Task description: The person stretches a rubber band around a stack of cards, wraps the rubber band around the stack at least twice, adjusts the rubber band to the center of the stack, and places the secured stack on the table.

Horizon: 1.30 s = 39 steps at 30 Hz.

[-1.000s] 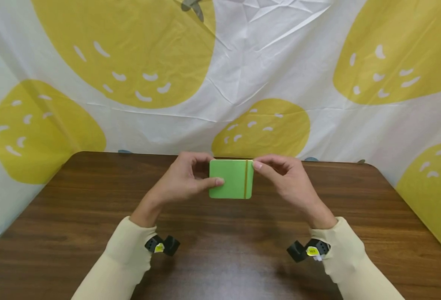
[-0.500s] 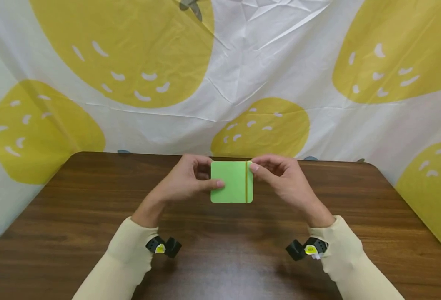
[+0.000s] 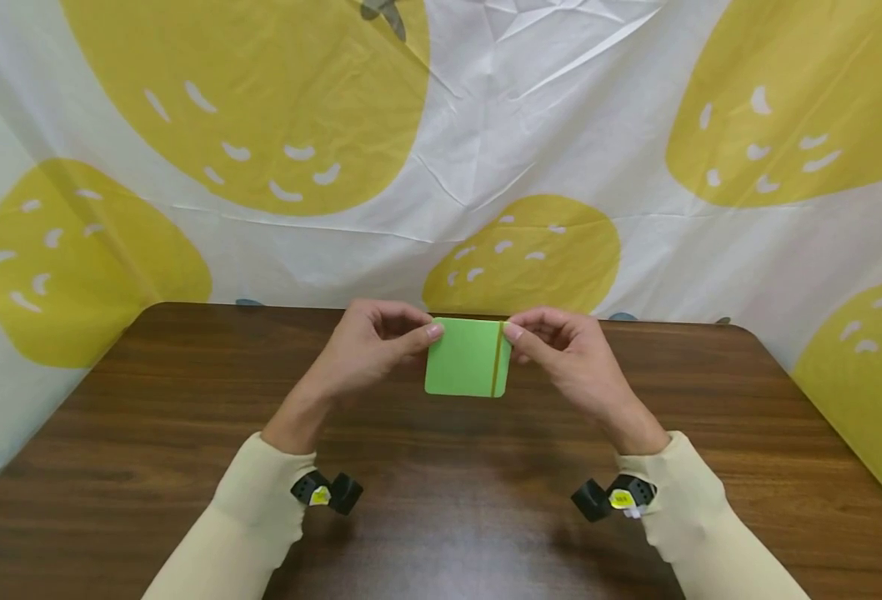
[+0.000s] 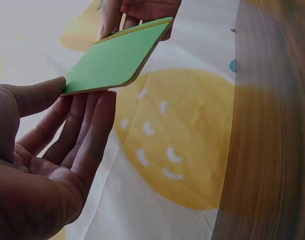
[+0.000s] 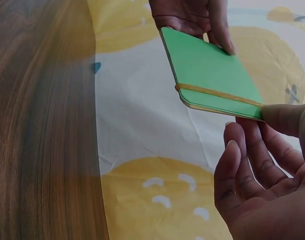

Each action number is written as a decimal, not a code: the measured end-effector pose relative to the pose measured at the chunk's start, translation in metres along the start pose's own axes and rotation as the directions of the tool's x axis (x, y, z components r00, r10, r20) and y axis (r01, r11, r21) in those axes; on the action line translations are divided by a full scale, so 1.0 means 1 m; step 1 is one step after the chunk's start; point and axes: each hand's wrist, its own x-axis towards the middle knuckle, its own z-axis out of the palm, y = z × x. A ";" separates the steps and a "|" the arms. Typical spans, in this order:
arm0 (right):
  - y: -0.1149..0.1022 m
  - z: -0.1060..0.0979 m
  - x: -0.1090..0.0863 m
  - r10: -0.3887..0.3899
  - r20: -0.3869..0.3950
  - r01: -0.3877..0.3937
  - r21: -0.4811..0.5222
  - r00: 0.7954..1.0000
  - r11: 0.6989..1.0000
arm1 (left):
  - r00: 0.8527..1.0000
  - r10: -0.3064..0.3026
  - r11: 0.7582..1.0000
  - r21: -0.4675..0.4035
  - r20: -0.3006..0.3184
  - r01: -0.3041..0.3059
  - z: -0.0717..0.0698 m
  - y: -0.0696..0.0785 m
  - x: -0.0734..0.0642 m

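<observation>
A small square green notebook (image 3: 465, 358) with rounded corners is held up above the table, its cover facing the head camera. A tan elastic band (image 3: 497, 360) runs across the cover near its right edge. My left hand (image 3: 372, 342) pinches the notebook's upper left corner, thumb in front. At the upper right corner, beside the band, my right hand (image 3: 572, 354) pinches it with the thumb on the cover. Pale, thin layers show along the notebook's edge (image 5: 207, 109) in the right wrist view. Its back is mostly hidden.
Below the hands lies a dark brown wooden table (image 3: 441, 517). Behind it hangs a white cloth (image 3: 321, 258) printed with large yellow fruit. A small black camera sits on each wrist, over cream sleeves (image 3: 238, 508).
My left thumb has slid up from the middle of the left side to the upper left corner. The notebook dipped and tilted slightly, then rose again. My right hand keeps its pinch.
</observation>
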 end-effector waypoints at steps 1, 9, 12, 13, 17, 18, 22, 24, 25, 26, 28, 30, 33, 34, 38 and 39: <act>0.000 0.000 0.000 -0.001 -0.002 0.001 0.002 1.000 1.000 | 1.000 -0.002 1.000 -0.010 0.000 0.002 0.000 0.000 0.000; 0.001 0.000 0.000 -0.013 -0.006 0.013 0.017 1.000 1.000 | 1.000 -0.027 0.999 -0.047 -0.011 0.027 -0.001 0.000 0.000; 0.002 -0.001 0.000 -0.026 -0.003 0.026 0.012 1.000 1.000 | 1.000 -0.020 0.999 -0.030 -0.023 0.019 0.000 -0.001 0.000; 0.002 -0.001 -0.001 -0.031 -0.002 0.031 0.009 1.000 0.999 | 0.999 -0.014 1.000 -0.022 -0.029 0.013 0.000 -0.001 0.000; 0.002 -0.001 -0.001 -0.049 -0.001 0.049 0.010 0.999 0.999 | 0.996 0.074 0.997 0.037 -0.059 -0.072 0.002 -0.001 0.000; 0.002 -0.001 -0.001 -0.052 -0.003 0.052 0.016 0.999 0.998 | 0.991 0.112 0.992 0.063 -0.070 -0.108 0.002 -0.002 0.000; 0.001 -0.001 -0.001 -0.058 -0.013 0.059 0.047 0.998 0.997 | 0.956 0.275 0.954 0.154 -0.104 -0.257 0.004 -0.003 0.001; 0.000 -0.001 -0.001 -0.068 -0.015 0.068 0.057 0.998 0.996 | 0.938 0.328 0.937 0.162 -0.111 -0.309 0.005 -0.003 0.001; 0.000 -0.001 -0.001 -0.072 -0.016 0.073 0.063 0.997 0.995 | 0.932 0.345 0.933 0.151 -0.110 -0.327 0.006 -0.004 0.001; 0.000 -0.001 -0.002 -0.078 -0.017 0.079 0.072 0.997 0.994 | 0.927 0.358 0.929 0.140 -0.109 -0.343 0.007 -0.004 0.001; 0.000 -0.001 -0.002 -0.089 -0.022 0.090 0.089 0.996 0.992 | 0.920 0.377 0.924 0.114 -0.107 -0.365 0.008 -0.005 0.001; -0.001 -0.002 -0.003 -0.098 -0.030 0.100 0.104 0.995 0.990 | 0.916 0.386 0.921 0.091 -0.106 -0.378 0.009 -0.005 0.001; -0.001 -0.003 -0.003 -0.111 -0.046 0.116 0.120 0.993 0.986 | 0.913 0.394 0.919 0.067 -0.105 -0.389 0.011 -0.005 0.001; -0.002 -0.003 -0.003 -0.118 -0.050 0.124 0.125 0.992 0.984 | 0.913 0.394 0.919 0.061 -0.104 -0.390 0.011 -0.004 0.001; -0.003 -0.004 -0.004 -0.133 -0.055 0.139 0.130 0.990 0.982 | 0.914 0.393 0.919 0.040 -0.102 -0.391 0.012 -0.004 0.001; -0.003 -0.005 -0.004 -0.134 -0.056 0.141 0.128 0.989 0.982 | 0.914 0.392 0.920 0.040 -0.102 -0.390 0.012 -0.004 0.001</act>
